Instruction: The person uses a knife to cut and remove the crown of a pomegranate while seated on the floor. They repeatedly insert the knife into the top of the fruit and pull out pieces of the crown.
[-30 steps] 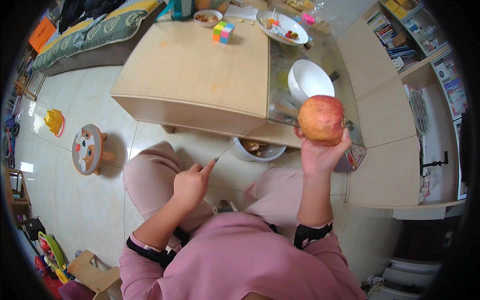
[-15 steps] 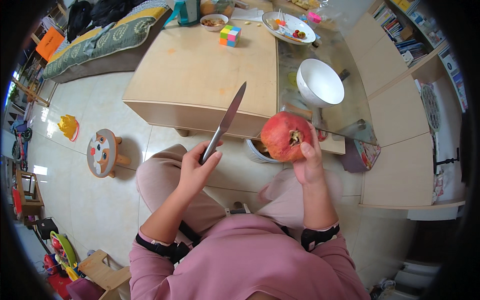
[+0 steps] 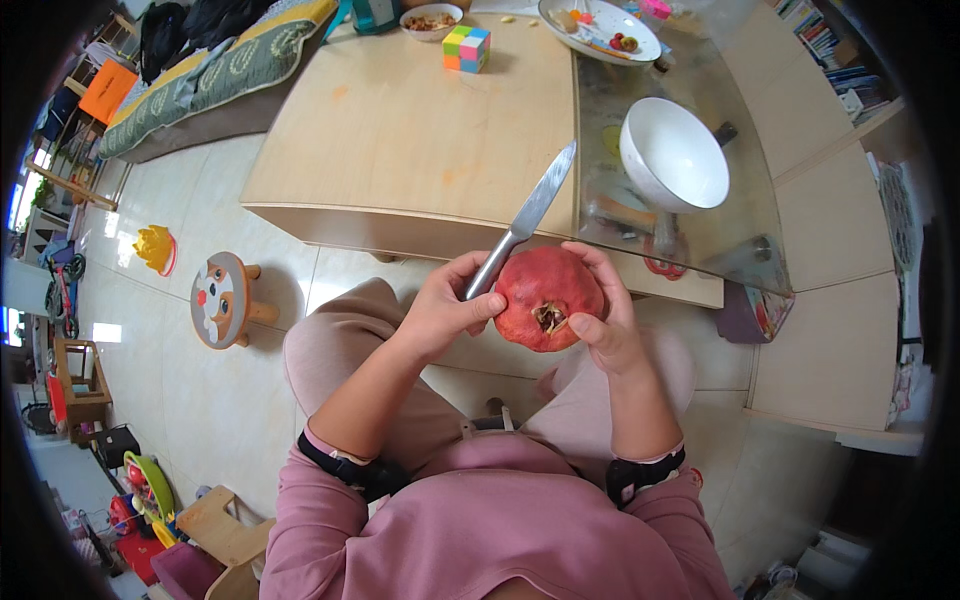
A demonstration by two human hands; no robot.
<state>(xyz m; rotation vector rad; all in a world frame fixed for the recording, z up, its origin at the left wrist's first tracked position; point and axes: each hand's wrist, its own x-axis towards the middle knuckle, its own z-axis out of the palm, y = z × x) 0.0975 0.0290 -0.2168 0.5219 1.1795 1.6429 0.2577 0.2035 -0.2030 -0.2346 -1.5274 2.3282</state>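
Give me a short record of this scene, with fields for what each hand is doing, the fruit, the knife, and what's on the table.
left hand: grips the knife handle, thumb against the fruit
right hand: cups the pomegranate from its right side
pomegranate: red, whole, crown end facing the camera, held above the lap
knife: blade points up and away toward the table
table: wooden with a glass section; white bowl, colour cube, plate of bits

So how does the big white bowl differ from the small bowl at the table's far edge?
The white bowl is larger, empty and sits on the glass part of the table; the small bowl holds brownish food and sits on the wood part. Both are round, white, upright and untouched by either hand.
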